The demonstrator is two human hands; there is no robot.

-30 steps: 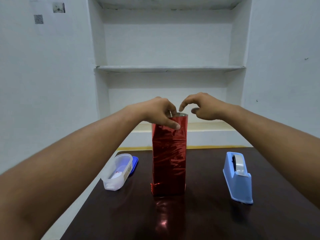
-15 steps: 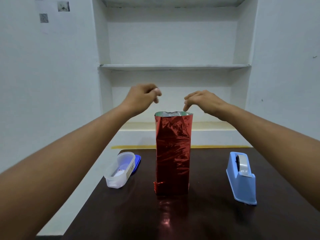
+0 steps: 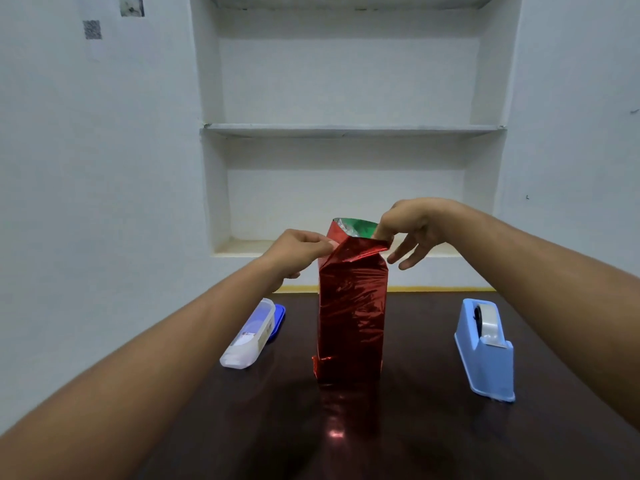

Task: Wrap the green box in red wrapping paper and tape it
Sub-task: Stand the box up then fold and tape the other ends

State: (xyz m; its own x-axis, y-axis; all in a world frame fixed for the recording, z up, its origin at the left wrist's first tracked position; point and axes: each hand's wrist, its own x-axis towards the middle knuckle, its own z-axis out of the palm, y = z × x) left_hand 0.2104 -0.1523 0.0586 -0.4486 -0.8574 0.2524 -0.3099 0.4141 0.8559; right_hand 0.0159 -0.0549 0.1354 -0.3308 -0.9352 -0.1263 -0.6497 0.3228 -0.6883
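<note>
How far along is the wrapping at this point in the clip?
Done: red wrapping paper covers the sides of the upright box, its bottom end folded. In hand: the top is open, green box showing inside; the left hand pinches the near edge and the right hand hooks fingers into the opening. Left: closing the top and taping; the tape dispenser sits untouched.

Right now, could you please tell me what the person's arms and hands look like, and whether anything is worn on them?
Both forearms are bare as far as the frame shows: no sleeves, watch, bracelet or gloves. The left hand and right hand are bare too, with no rings on the fingers that show. A short, unpainted nail shows on the left hand; the right hand's nails cannot be made out. No markings are visible on either arm.
</note>
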